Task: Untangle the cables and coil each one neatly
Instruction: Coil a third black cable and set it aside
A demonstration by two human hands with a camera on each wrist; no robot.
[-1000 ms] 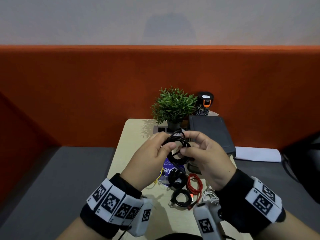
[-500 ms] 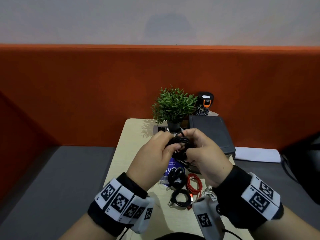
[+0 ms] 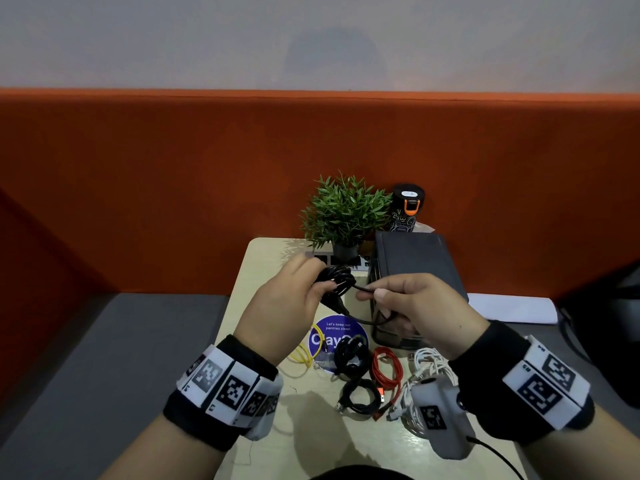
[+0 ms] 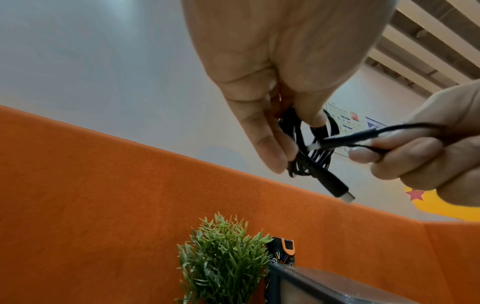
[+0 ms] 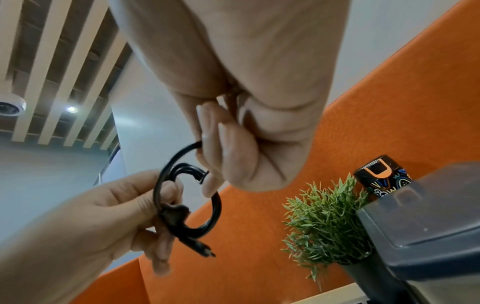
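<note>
A coiled black cable (image 3: 337,282) (image 4: 306,156) (image 5: 187,197) is held up above the small table. My left hand (image 3: 294,306) (image 4: 272,102) grips the bundle of loops, and one plug end (image 4: 340,189) sticks out below it. My right hand (image 3: 412,306) (image 5: 233,144) pinches a free strand of the same cable (image 3: 367,289) drawn out to the right. On the table lie two black coils (image 3: 349,351) (image 3: 360,398), a red cable (image 3: 388,372), a white cable bundle (image 3: 429,365) and a yellow cable (image 3: 304,355).
A potted plant (image 3: 346,216), a dark bottle with an orange clip (image 3: 407,207) and a dark grey box (image 3: 412,268) stand at the back of the beige table (image 3: 263,268). A round blue sticker (image 3: 337,332) lies mid-table. Orange padded walls (image 3: 173,188) and grey seats (image 3: 104,341) surround it.
The hands were together around the black coil; now the right hand has pulled away to the right, drawing out a strand while the left hand keeps the bundle.
</note>
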